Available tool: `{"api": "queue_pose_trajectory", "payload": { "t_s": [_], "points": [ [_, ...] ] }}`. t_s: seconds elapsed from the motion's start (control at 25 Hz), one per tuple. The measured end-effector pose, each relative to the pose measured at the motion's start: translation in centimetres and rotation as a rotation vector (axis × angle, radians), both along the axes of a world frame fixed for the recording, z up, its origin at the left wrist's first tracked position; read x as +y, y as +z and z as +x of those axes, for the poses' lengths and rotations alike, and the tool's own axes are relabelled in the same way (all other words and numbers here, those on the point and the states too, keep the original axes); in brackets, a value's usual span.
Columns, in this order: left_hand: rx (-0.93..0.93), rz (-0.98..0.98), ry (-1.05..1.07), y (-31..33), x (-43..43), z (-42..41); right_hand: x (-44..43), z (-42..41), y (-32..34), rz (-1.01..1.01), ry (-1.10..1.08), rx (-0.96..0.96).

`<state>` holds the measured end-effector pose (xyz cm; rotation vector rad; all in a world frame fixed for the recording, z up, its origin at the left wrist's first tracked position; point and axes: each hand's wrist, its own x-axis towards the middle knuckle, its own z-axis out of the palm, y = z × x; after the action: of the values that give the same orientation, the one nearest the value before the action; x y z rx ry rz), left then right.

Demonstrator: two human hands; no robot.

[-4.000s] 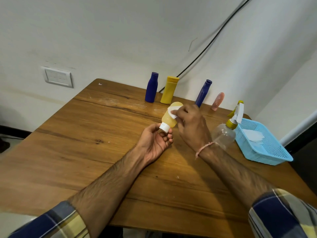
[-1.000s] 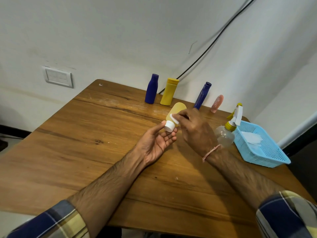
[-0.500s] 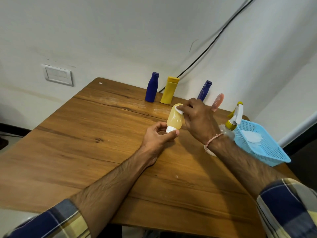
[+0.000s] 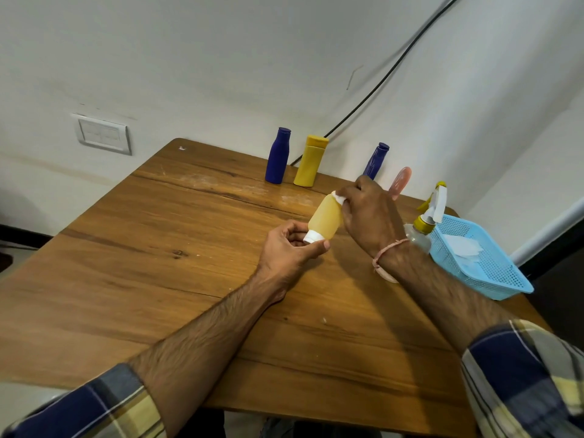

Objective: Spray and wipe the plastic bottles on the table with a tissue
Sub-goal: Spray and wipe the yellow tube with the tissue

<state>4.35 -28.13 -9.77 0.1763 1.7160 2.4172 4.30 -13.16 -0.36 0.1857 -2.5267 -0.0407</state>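
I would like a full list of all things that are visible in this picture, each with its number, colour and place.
table: 1, brown wood, fills the lower view
held bottle: 1, pale yellow with white cap, between both hands, cap end down
tissue: 1, white, pressed on the held bottle's upper end
blue bottles: 2, dark blue, standing at the far edge
yellow bottle: 1, standing beside the left blue one
pink bottle: 1, far edge, behind the right hand
spray bottle: 1, clear, yellow collar, white trigger, beside the basket
basket: 1, light blue, right edge, white tissues inside
wall switch: 1, white, left wall
cable: 1, black, on the wall
left hand: grips the cap end
right hand: holds the tissue
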Motion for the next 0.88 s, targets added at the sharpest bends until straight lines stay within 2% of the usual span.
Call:
{"api": "queue_pose_trajectory", "payload": {
  "t_s": [0.08, 0.24, 0.36, 0.48, 0.6, 0.76, 0.88],
  "points": [
    [0.005, 0.001, 0.013, -0.1, 0.0, -0.1, -1.3, 0.0, -0.1, 0.026, 0.021, -0.026],
    [0.029, -0.015, 0.023, -0.5, 0.0, -0.2, -2.3, 2.2, -1.3, 0.209, 0.290, -0.173],
    [0.063, -0.053, 0.027, -0.4, 0.1, -0.1, -0.7, 2.9, -1.2, 0.312, 0.416, -0.168],
    [0.066, -0.079, 0.071, -0.2, 0.2, 0.1, 1.0, 1.2, -0.1, 0.255, 0.246, -0.053],
    [0.081, -0.109, 0.120, 0.0, 0.2, 0.3, -0.1, 0.3, 0.6, 0.158, 0.074, -0.050],
    [0.126, -0.127, 0.175, 0.0, 0.1, 0.4, -4.0, 2.6, -1.7, 0.237, 0.270, -0.113],
    [0.180, -0.193, 0.210, 0.1, 0.0, 0.6, -3.3, 3.0, -1.9, 0.294, 0.357, -0.126]
  ]
}}
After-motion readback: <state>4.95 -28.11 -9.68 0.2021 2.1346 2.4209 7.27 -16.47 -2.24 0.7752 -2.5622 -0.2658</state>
